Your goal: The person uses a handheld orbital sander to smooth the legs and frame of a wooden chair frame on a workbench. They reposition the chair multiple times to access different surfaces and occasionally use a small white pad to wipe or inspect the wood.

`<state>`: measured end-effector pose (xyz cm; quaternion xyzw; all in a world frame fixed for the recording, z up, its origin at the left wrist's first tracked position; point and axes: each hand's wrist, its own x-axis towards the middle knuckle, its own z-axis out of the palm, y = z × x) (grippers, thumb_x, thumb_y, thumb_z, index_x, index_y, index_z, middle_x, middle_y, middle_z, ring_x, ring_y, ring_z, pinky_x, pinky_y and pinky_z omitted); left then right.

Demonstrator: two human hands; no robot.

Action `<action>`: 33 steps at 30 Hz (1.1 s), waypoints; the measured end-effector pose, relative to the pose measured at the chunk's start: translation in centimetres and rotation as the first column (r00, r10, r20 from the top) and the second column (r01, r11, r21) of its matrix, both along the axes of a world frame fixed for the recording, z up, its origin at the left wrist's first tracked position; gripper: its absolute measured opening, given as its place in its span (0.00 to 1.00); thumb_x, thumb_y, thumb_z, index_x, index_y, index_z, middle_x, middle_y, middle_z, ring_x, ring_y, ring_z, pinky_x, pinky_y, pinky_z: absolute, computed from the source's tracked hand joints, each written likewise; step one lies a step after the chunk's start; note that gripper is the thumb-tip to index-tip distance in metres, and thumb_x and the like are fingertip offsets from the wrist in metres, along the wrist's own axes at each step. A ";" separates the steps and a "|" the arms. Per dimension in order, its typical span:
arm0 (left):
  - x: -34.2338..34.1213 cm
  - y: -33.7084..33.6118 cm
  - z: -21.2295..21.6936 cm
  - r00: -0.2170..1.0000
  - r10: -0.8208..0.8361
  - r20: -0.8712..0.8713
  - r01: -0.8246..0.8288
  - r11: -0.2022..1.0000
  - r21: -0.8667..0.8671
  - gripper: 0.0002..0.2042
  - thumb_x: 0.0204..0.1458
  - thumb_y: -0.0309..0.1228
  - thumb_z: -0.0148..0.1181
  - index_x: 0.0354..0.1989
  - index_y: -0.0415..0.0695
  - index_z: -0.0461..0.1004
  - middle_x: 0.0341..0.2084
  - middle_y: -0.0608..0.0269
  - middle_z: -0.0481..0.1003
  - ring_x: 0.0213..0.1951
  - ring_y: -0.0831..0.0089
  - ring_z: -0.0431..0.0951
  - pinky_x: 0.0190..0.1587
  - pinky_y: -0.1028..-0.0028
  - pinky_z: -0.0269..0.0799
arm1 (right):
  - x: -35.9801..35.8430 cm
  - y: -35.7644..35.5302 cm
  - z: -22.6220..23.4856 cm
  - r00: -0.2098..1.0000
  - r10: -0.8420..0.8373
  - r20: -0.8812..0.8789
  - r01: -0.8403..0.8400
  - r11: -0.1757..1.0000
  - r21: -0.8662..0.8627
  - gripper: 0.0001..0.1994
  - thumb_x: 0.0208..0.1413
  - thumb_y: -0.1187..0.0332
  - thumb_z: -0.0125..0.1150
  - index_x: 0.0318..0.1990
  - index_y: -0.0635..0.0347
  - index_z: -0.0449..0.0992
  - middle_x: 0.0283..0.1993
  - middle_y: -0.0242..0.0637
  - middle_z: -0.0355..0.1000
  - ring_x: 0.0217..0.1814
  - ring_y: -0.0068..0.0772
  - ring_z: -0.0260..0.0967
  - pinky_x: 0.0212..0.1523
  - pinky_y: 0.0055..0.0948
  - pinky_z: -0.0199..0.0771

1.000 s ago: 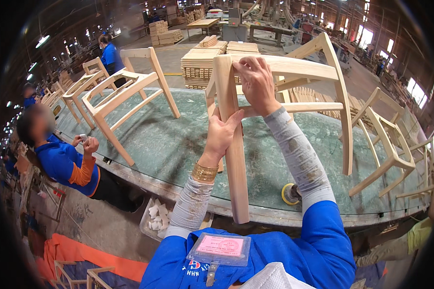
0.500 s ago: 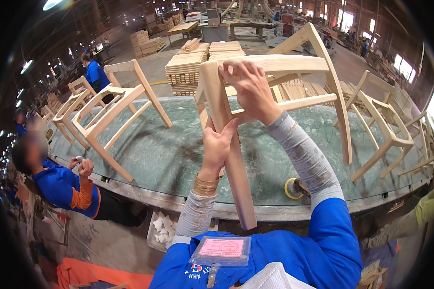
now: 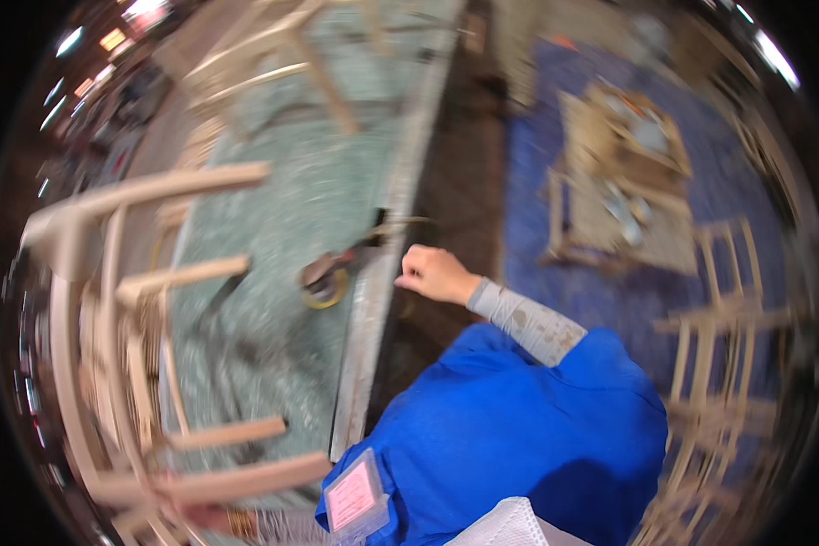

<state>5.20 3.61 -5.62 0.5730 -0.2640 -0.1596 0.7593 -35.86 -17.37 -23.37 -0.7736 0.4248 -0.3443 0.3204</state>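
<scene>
At the lower left, a pale wooden chair frame [image 3: 246,480] lies tipped over on the green tabletop [image 3: 273,350], its legs pointing towards me. My left hand [image 3: 205,517], blurred and partly behind the wood, grips its near end. My right hand [image 3: 439,275] is just off the table's metal edge, fingers curled in, and nothing shows in it. On the tabletop to its left rests a small handheld sander [image 3: 320,275] with a yellow rim, a hose running from it towards the edge.
Another chair frame [image 3: 314,77] stands further along the table. Right of the table, a blue floor covering [image 3: 541,196] holds a low wooden stand [image 3: 669,238] with a cardboard box [image 3: 669,159]. Several stacked chair frames [image 3: 723,337] stand at the far right.
My view has swung to the right and is blurred. My right hand has let go of the chair frame and moved to the table edge. The chair frame has been lowered at my left.
</scene>
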 end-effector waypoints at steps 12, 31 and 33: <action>-4.0 -13.8 0.6 0.997 -0.051 0.051 0.043 0.988 0.150 0.12 0.55 0.37 0.56 0.39 0.42 0.67 0.24 0.64 0.70 0.22 0.78 0.72 0.22 0.78 0.71 | -39.6 -0.6 -15.0 0.005 -0.921 -0.389 0.879 0.189 -0.437 0.05 0.49 0.71 0.58 0.33 0.61 0.76 0.40 0.47 0.72 0.31 0.42 0.73 0.31 0.38 0.74; -6.9 -13.4 4.0 0.996 0.070 0.050 -0.078 0.983 0.166 0.14 0.54 0.41 0.57 0.40 0.43 0.67 0.24 0.64 0.70 0.22 0.76 0.72 0.22 0.78 0.71 | -50.7 -6.2 -16.0 0.192 -0.206 -0.960 0.823 0.566 0.043 0.14 0.55 0.64 0.43 0.42 0.51 0.76 0.44 0.41 0.75 0.45 0.44 0.74 0.41 0.44 0.75; -5.0 -14.0 4.3 0.997 0.067 -0.039 -0.059 0.980 0.188 0.15 0.54 0.41 0.57 0.40 0.43 0.67 0.24 0.64 0.70 0.22 0.76 0.72 0.22 0.78 0.71 | -54.3 -5.1 -16.0 0.158 -0.151 -0.976 0.732 0.681 0.013 0.13 0.56 0.66 0.41 0.38 0.53 0.76 0.36 0.39 0.77 0.35 0.41 0.76 0.33 0.43 0.76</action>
